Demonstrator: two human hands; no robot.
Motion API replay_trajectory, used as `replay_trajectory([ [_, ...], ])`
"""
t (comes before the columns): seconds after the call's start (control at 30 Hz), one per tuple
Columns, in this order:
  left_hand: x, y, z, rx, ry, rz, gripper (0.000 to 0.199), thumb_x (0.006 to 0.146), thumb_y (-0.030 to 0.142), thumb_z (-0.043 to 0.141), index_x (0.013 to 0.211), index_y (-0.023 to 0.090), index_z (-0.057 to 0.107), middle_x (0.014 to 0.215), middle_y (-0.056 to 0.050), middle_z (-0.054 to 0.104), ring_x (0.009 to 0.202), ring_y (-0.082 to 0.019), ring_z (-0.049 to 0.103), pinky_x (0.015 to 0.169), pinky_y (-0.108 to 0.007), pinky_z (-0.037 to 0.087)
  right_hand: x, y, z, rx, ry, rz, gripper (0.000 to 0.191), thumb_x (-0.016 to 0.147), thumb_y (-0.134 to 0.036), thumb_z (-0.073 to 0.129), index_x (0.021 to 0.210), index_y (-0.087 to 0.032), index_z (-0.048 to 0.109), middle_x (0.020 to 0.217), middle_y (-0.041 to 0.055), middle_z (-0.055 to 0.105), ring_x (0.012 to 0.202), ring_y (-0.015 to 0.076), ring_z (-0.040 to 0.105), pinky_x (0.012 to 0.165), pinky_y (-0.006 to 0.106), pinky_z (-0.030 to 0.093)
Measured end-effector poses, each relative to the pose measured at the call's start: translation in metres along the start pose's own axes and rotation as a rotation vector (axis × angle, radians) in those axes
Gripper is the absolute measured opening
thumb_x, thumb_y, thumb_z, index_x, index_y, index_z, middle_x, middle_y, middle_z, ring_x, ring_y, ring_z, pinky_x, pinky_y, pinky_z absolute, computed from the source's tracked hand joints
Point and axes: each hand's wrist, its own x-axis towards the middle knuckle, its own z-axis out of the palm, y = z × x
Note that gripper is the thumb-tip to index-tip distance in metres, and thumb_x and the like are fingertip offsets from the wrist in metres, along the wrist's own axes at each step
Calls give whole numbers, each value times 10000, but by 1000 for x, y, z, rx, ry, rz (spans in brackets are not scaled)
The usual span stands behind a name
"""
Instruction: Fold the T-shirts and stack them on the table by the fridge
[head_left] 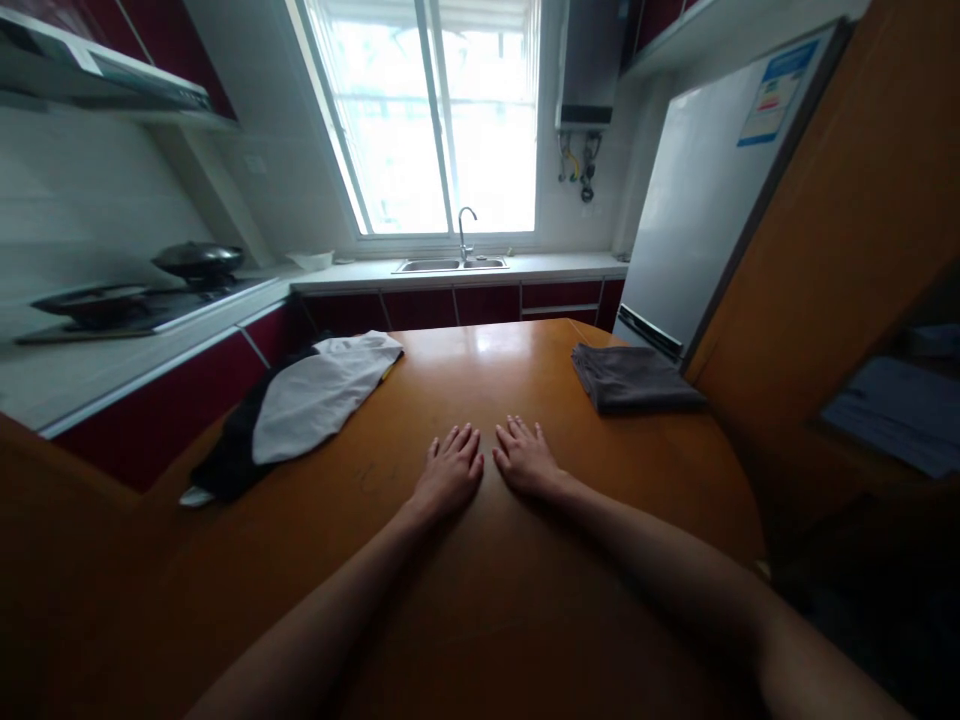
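Both of my hands lie flat, palms down, on a brown wooden table (pixel 487 580), side by side with a small gap between them. My left hand (pixel 452 468) has its fingers stretched forward and holds nothing. My right hand (pixel 525 458) rests the same way, fingers slightly spread, also holding nothing. To the left, a white and black garment (pixel 322 395) lies loosely with its black part hanging toward the table's left edge. On the right, a dark grey cloth (pixel 637 378), folded into a flat stack, sits near the far right edge. Neither hand touches the fabrics.
Beyond the table, a counter (pixel 555 265) holds a double sink (pixel 431 266) with a faucet (pixel 465 232) under a window. Two pans, a lidded one (pixel 199 260) and a wide one (pixel 94 302), stand on the stove at left. A refrigerator (pixel 705 190) stands at right.
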Motion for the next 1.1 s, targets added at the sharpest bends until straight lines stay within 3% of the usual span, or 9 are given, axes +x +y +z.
replay_trajectory([
  [0.6, -10, 4, -1, -93, -22, 7, 568, 1031, 431, 309, 1528, 176, 409, 1634, -104, 320, 1514, -294, 253, 1219, -561, 202, 1, 8, 11, -125, -20, -16, 608, 994, -454, 371, 1525, -166, 432, 1632, 167, 293, 1525, 312, 211, 1206, 577, 116],
  [0.77, -10, 4, 2, -138, 12, -17, 541, 1013, 420, 379, 1502, 200, 448, 1618, -95, 356, 1506, -289, 278, 1216, -568, 209, 0, 8, 11, -144, -25, -14, 597, 998, -441, 360, 1524, -169, 434, 1634, 161, 292, 1524, 303, 215, 1205, 569, 124],
  [0.87, -7, 2, 4, -201, 78, -5, 469, 979, 417, 476, 1401, 232, 566, 1552, -88, 467, 1456, -281, 380, 1198, -537, 280, 0, 8, 11, -160, -21, -11, 598, 1001, -448, 356, 1525, -170, 433, 1634, 162, 293, 1523, 298, 218, 1204, 566, 133],
  [1.0, 9, -24, -1, -318, 245, -95, 328, 911, 305, 609, 1221, 233, 692, 1291, -58, 693, 1196, -206, 635, 1067, -329, 473, -1, 8, 11, -174, -20, -16, 599, 1006, -452, 343, 1525, -167, 434, 1631, 162, 301, 1522, 303, 221, 1201, 569, 146],
  [1.1, 18, -69, -15, -299, 358, -246, 374, 893, 234, 629, 1264, 195, 662, 1287, -79, 691, 1189, -214, 639, 1064, -324, 476, -1, 10, 11, -183, -18, -17, 596, 1008, -451, 337, 1520, -164, 440, 1630, 161, 306, 1523, 300, 218, 1200, 570, 152],
])
